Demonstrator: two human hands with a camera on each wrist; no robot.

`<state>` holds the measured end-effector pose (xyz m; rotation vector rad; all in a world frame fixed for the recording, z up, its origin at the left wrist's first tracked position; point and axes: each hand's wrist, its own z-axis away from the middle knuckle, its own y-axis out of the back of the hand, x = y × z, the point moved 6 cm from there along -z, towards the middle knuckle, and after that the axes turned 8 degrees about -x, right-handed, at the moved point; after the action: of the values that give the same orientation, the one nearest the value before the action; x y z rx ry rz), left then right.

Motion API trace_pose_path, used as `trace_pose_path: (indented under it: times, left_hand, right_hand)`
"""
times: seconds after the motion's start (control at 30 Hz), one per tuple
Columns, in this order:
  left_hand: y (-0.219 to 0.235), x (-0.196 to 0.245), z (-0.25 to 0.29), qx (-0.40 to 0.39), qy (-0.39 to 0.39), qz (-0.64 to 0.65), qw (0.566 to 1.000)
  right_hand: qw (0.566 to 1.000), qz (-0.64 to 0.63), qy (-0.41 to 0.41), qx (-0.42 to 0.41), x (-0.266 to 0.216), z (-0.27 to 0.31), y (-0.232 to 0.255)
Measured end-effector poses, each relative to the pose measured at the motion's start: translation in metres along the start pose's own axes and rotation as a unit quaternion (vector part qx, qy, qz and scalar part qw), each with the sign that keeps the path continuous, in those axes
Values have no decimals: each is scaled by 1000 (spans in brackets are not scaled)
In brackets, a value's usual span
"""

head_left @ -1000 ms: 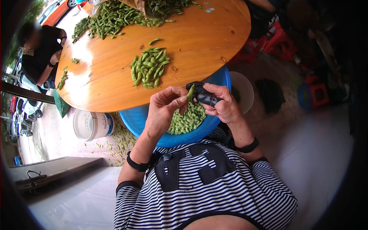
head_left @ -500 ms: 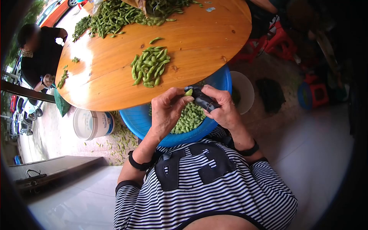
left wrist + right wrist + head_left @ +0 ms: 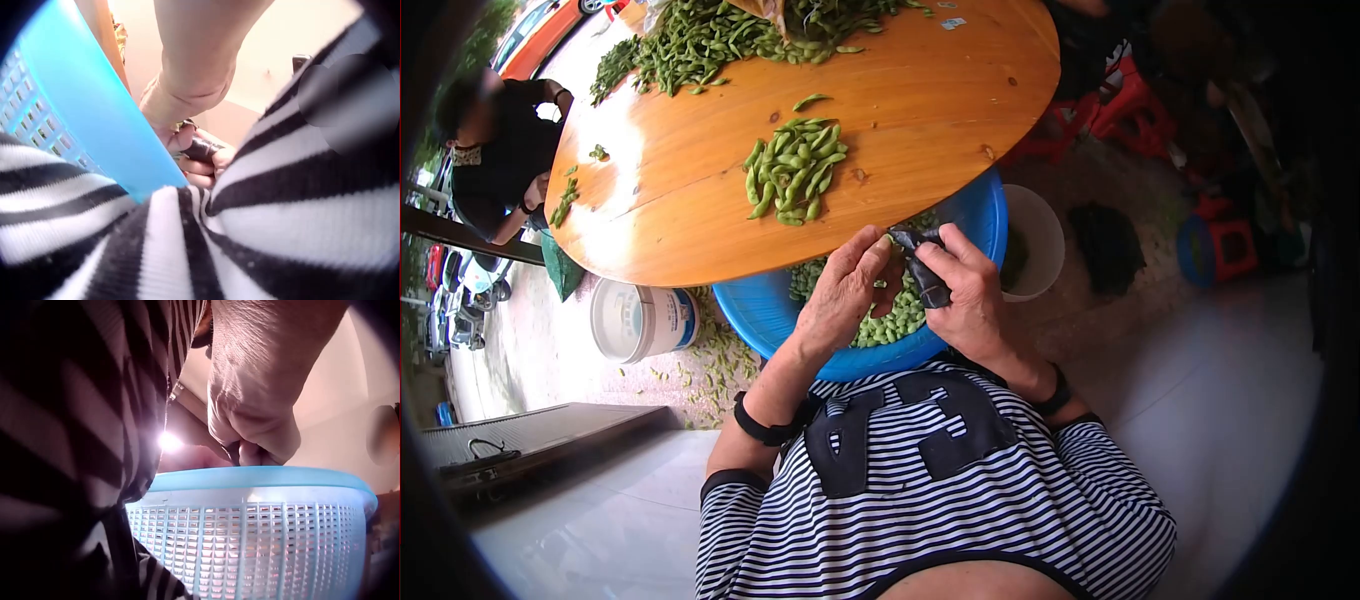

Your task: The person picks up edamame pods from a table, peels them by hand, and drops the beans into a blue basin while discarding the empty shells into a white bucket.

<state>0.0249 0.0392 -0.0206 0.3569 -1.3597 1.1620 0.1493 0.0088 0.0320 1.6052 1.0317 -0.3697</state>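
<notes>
Over the blue plastic basket (image 3: 738,318), my two hands meet at the fingertips in the head view. The left hand (image 3: 842,292) pinches a green soybean pod (image 3: 887,240), of which only a sliver shows. A black, shiny, tube-like thing (image 3: 927,282) is gripped in the right hand (image 3: 972,290), its far end against the pod. Shelled green beans (image 3: 890,328) lie in the basket below. In the left wrist view the dark tube (image 3: 203,150) shows between the fingers. The basket's rim (image 3: 269,475) hides most of the right fingers in the right wrist view.
On the wooden table (image 3: 930,120) sit a small heap of pods (image 3: 795,172) and a large pile (image 3: 700,50) behind it. A white bucket (image 3: 625,325) stands left on the floor, a pale tub (image 3: 1040,245) right. Another person (image 3: 500,150) is at the table's left.
The pod stood up plainly between my fingers a second ago and is now mostly hidden. My right hand has turned over the black tube, and the left fingers have closed in. The other person's arms moved.
</notes>
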Motion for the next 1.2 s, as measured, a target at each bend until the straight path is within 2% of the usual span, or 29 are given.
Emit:
trace_pose_path:
  times: [0.07, 0.13, 0.2, 0.27, 0.3, 0.33, 0.37, 0.4, 0.43, 0.47, 0.5, 0.57, 0.6, 0.63, 0.7, 0.73, 0.8, 0.83, 0.87, 0.9, 0.93, 0.97, 1.0, 1.03, 1.07, 1.1, 1.17, 1.2]
  left_hand:
    - [-1, -9, 0, 20, 12, 50, 998]
    - [2, -19, -4, 7, -24, 144, 989]
    - [7, -26, -4, 35, -13, 150, 988]
    - [9, -16, -7, -43, -106, -14, 993]
    - [10, -14, -5, -42, -107, -14, 993]
    - [9, -1, 3, -37, -174, -194, 965]
    - [3, 10, 11, -33, -232, -366, 901]
    - [5, 17, 16, -31, -233, -366, 900]
    - [15, 25, 21, 38, -198, -385, 901]
    - [26, 30, 26, 107, -162, -401, 895]
    - [29, 46, 31, 190, -236, -500, 811]
    - [41, 60, 30, 286, -245, -548, 747]
    - [46, 63, 28, 319, -234, -582, 711]
    - [51, 63, 25, 319, -234, -582, 710]
    - [53, 62, 17, 303, -205, -670, 646]
    - [50, 63, 17, 302, -206, -670, 646]
    - [40, 64, 22, 299, -257, -633, 666]
    - [38, 62, 22, 299, -258, -634, 665]
    - [39, 58, 22, 291, -281, -597, 692]
    - [39, 55, 22, 283, -304, -559, 718]
    - [36, 54, 22, 281, -305, -558, 719]
    - [42, 47, 16, 235, -262, -426, 833]
    - [44, 37, 11, 183, -210, -279, 919]
    - [39, 39, 12, 182, -210, -279, 919]
    - [32, 36, 9, 128, -191, -164, 959]
    - [26, 31, 5, 72, -170, -46, 982]
    - [21, 30, 3, 70, -182, -34, 980]
    - [19, 30, 3, 68, -193, -21, 979]
  right_hand:
    - [1000, 2, 5, 1, -4, 1, -2]
    - [1000, 5, 7, 2, 0, 1, -5]
    - [1000, -23, -7, -4, 10, -2, -2]
    - [997, -76, -29, 16, 18, -3, 9]
    - [996, -76, -14, 35, 25, -1, 19]
    - [995, -45, -71, 58, 41, 6, 47]
    - [993, -2, -59, 98, 37, 7, 67]
    - [985, 98, -100, 101, 43, 15, 87]
    - [969, 161, -171, 72, 51, 24, 103]
    - [950, 241, -185, 70, 61, 32, 115]
    - [937, 272, -209, 60, 68, 38, 124]
    - [923, 303, -233, 50, 73, 42, 128]
    - [929, 294, -209, 83, 70, 42, 129]
    - [934, 284, -186, 116, 66, 42, 130]
    - [947, 237, -185, 111, 56, 31, 118]
    - [958, 192, -184, 104, 51, 24, 110]
    - [978, 145, -128, 77, 44, 11, 88]
    - [991, 62, -92, 69, 41, 4, 74]
    - [996, 1, -85, 29, 45, 0, 57]
    - [996, -66, -55, 27, 40, -4, 43]
    - [989, -121, -79, -17, 45, -7, 27]
    - [977, -185, -89, -50, 38, -12, 15]
    - [964, -233, -95, -83, 41, -14, 4]
    - [929, -326, -129, -120, 39, -15, -5]
    - [882, -415, -160, -156, 35, -16, -13]
    - [882, -415, -160, -156, 32, -17, -14]
    - [806, -546, -180, -141, 30, -17, -18]
    - [806, -546, -181, -141, 31, -16, -18]
